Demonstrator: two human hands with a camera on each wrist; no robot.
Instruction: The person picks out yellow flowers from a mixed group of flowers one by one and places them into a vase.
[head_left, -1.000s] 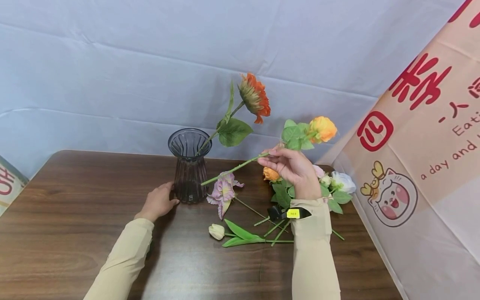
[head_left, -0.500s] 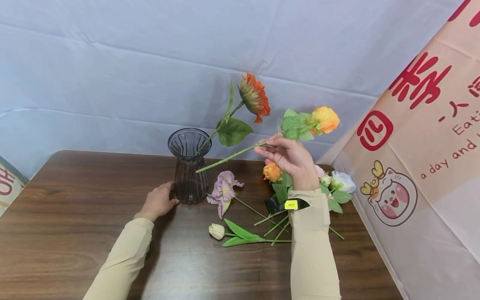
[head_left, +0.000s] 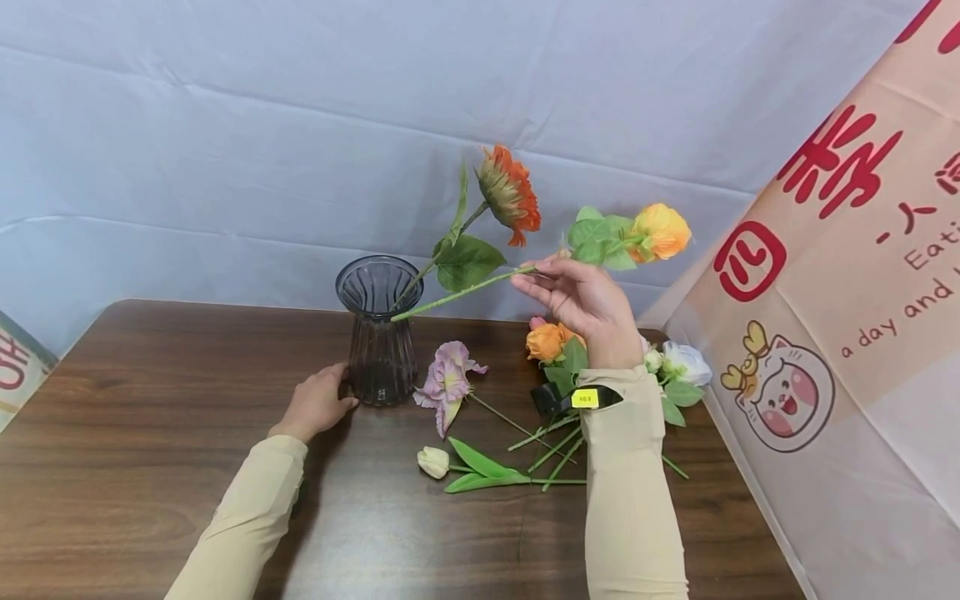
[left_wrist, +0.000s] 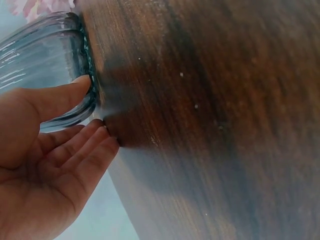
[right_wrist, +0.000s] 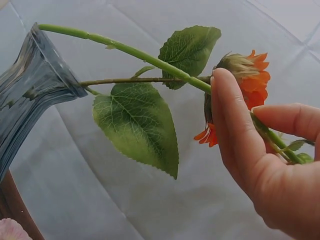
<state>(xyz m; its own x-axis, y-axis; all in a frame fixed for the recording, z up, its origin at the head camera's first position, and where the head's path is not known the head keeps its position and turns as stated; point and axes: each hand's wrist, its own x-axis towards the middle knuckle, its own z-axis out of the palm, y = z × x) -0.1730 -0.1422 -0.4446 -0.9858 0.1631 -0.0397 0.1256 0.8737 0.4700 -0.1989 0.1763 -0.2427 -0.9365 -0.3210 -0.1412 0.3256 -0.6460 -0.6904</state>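
Note:
A grey ribbed glass vase (head_left: 382,358) stands on the table, with an orange flower (head_left: 512,196) leaning out of it to the right. My left hand (head_left: 318,402) holds the vase low down, thumb and fingers on either side of its base in the left wrist view. Between thumb and fingers, my right hand (head_left: 585,304) pinches the green stem (right_wrist: 135,52) of a yellow-orange rose (head_left: 662,232). The rose's head points right, and the cut end of its stem is at the vase's rim (right_wrist: 55,70). In the right wrist view that stem crosses over the orange flower's stem.
A lilac flower (head_left: 447,379) lies just right of the vase. Nearer me is a white tulip (head_left: 433,463) with green leaves. Orange roses (head_left: 545,342) and a pale blue flower (head_left: 686,364) lie beyond the right forearm. A printed banner (head_left: 847,317) hangs at the right.
My right hand has risen, lifting the rose, and its stem end has come up from beside the vase's lower body to the rim. The left hand and vase have stayed put.

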